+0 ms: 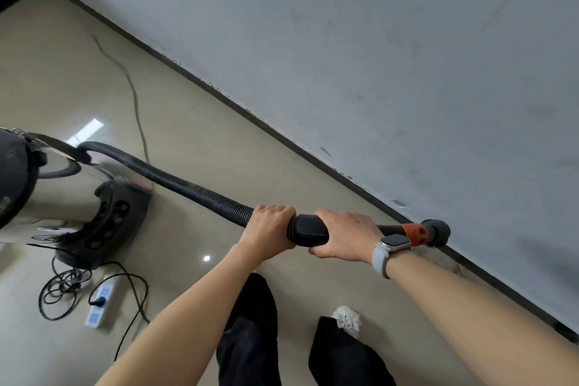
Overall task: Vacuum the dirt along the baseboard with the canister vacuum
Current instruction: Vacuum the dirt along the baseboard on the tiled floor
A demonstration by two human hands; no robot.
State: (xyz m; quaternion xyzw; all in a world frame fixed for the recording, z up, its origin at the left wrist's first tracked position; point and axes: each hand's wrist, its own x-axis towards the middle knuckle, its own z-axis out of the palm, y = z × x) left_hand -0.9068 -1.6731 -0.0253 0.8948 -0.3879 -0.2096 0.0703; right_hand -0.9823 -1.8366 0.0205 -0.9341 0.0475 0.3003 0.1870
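Both forearms are reaching out below me, because I'm wanting two grips on this long line. Biggest thing here, the grey wall (pixel 391 50), is running diagonally across, with the dark baseboard (pixel 238 106) tracing its foot; that strip is where the dirt is sitting. Off to my left the canister vacuum (pixel 62 197) is standing well apart, feeding its ribbed hose (pixel 194 189) towards me. My left hand (pixel 269 229) is wrapping round the hose end, steadying the slack. My right hand (pixel 344 238) is curling round the black handle (pixel 310 230), steering. Smallest of all, the nozzle (pixel 437 230) beyond the orange collar (pixel 415 233) is pressing right against the baseboard.
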